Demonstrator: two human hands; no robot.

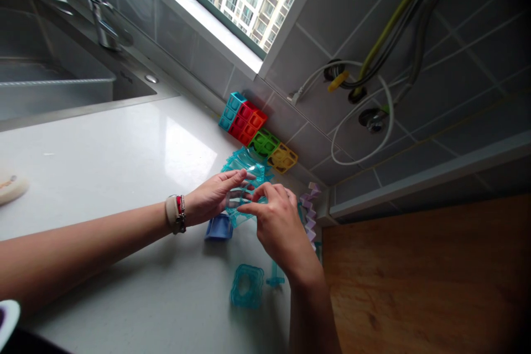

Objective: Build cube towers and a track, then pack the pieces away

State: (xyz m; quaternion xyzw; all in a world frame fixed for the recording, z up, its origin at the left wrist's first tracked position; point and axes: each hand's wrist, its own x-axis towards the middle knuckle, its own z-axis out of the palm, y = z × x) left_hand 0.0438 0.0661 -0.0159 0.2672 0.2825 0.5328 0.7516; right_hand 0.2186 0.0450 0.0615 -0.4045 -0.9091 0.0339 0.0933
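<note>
My left hand (pixel 212 194) is wrapped around a see-through teal plastic piece (pixel 237 199), its fingers showing through the plastic. Bent over the same piece from the right, my right hand (pixel 280 221) pinches at its edge; what exactly lies between those fingertips is partly hidden. More translucent teal plastic parts (pixel 244 159) lie just behind the hands. A blue plastic piece (pixel 219 227) rests on the counter below my left hand. Nearer to me are a teal square part with a round middle (pixel 247 286) and a teal stemmed part (pixel 275 276), which is partly behind my right wrist.
Against the tiled wall stand blue-and-red cube blocks (pixel 244 119), a green block (pixel 264 142) and a yellow block (pixel 282 157). A purple zigzag strip (pixel 309 213) lies right of my right hand. A sink (pixel 136 91) with a faucet (pixel 103 25) is at the left; a wooden surface (pixel 415 276) at the right.
</note>
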